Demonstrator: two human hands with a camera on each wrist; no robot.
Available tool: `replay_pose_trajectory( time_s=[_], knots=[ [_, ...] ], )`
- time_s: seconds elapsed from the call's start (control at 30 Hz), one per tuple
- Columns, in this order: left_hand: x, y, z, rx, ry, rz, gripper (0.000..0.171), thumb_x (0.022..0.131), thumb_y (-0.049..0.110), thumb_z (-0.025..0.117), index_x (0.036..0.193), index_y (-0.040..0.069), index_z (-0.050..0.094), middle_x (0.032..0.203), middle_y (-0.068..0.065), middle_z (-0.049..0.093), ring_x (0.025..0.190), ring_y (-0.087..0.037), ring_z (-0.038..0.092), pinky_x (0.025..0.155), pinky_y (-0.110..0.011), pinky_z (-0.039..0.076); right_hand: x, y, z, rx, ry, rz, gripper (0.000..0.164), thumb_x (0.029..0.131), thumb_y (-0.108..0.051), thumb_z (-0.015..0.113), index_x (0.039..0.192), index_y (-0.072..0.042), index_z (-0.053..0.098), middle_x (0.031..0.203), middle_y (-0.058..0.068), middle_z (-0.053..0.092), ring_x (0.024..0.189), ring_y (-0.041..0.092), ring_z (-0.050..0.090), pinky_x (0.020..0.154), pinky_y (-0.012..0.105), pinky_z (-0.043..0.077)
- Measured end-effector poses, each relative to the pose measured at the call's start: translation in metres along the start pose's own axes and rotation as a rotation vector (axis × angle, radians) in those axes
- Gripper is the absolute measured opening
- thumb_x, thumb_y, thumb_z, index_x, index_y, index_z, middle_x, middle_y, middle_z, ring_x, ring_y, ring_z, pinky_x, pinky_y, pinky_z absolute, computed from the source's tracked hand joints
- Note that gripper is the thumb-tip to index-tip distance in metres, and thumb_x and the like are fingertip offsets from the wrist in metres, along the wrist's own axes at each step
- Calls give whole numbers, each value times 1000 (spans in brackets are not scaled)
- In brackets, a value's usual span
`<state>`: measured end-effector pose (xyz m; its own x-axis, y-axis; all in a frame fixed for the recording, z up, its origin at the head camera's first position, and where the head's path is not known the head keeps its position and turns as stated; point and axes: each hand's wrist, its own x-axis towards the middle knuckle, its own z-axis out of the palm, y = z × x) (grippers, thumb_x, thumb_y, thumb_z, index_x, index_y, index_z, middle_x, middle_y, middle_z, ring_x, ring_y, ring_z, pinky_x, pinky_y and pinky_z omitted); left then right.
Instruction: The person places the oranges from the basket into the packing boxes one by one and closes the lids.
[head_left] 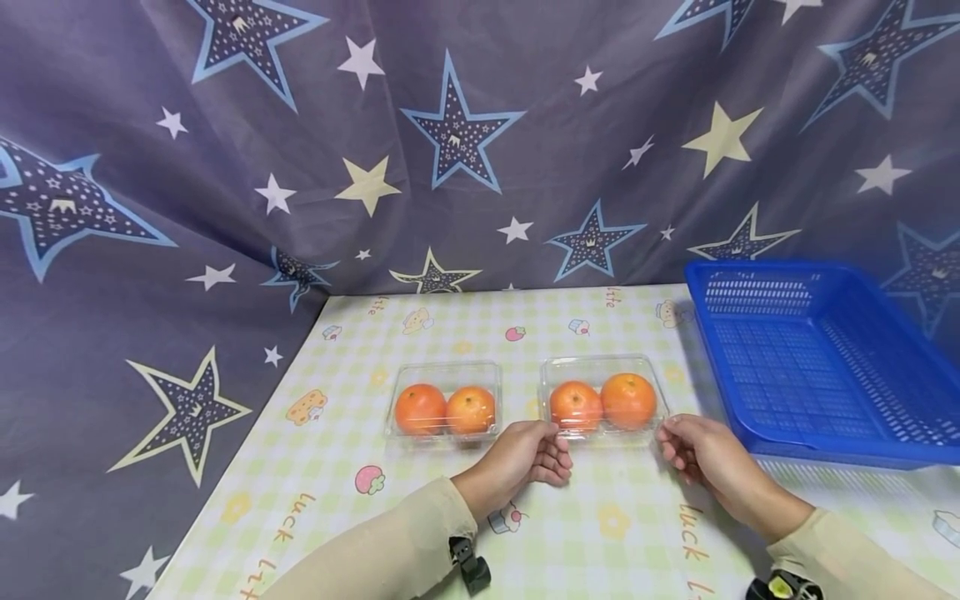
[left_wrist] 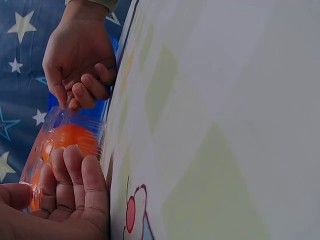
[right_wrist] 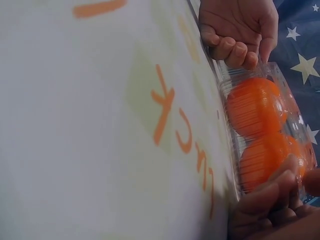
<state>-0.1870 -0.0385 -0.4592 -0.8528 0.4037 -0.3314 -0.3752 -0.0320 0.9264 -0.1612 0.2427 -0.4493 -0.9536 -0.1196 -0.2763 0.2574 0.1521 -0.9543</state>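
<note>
A clear plastic clamshell box with two round orange fruits inside lies in front of me on the table. My left hand pinches its near left corner between thumb and fingers. At the near right corner, my right hand pinches the rim the same way, thumb on top. The left wrist view shows the right hand with thumb and forefinger meeting at the box edge. In the right wrist view the left hand grips the opposite end. The lid lies over the fruits.
To the left, a second clear box holds two more orange fruits. A large blue plastic basket stands at the right. Under everything is a checked tablecloth; a dark curtain with stars hangs behind the table.
</note>
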Motion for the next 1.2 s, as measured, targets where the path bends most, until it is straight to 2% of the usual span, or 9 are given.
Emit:
replay_pose_trajectory(
  time_s=[0.5,0.87,1.2],
  knots=[
    [2,-1,-3,-1,-40,17,29,105,23,49,90,3,64,78,-6,68,66,-14,66,65,-26,58,2,0,0,-21,24,24,28,109,-22,39,99,-5,59,76,-3,56,65,10,49,57,28,43],
    [3,-1,-2,-11,-32,21,28,104,22,50,91,1,64,79,-6,68,67,-15,66,66,-27,59,2,-3,-1,-31,32,30,28,109,-21,39,100,-3,59,76,-3,56,65,10,49,59,28,44],
    [2,2,4,-8,-5,13,26,103,19,49,87,5,64,77,-6,68,66,-13,65,65,-26,57,1,-2,-4,-36,35,25,30,110,-22,38,102,-2,58,77,-2,56,67,11,49,60,29,45]
  ],
)
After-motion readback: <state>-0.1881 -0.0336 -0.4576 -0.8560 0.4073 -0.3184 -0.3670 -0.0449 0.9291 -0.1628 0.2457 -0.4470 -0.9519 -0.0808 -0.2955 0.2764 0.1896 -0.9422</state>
